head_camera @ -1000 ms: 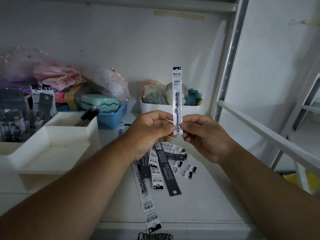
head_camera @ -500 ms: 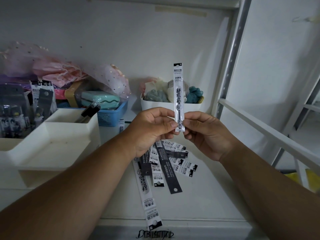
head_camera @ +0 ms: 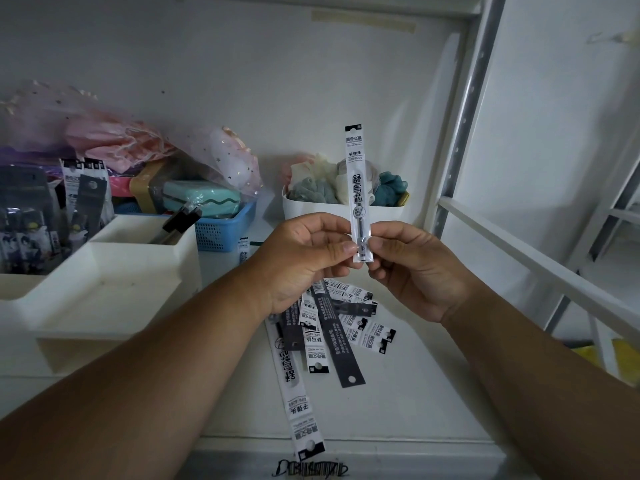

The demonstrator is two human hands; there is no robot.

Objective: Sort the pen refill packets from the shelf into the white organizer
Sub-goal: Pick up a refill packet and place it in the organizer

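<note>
white refill packet [head_camera: 357, 188] upright, both hands pinching

The upright refill packet [head_camera: 358, 192] is clear and white with black lettering and a black top band. Toward 6 o'clock from it, the loose packets [head_camera: 332, 327] mix white with black print and plain dark grey strips. At 9 o'clock the organizer [head_camera: 104, 289] is cream-white. The basket [head_camera: 225, 226] is blue mesh, holding a mint-green case [head_camera: 201, 199] with a dark wavy line. At 10 o'clock the gauzy bag [head_camera: 121, 143] is pink, speckled with stars.
</note>
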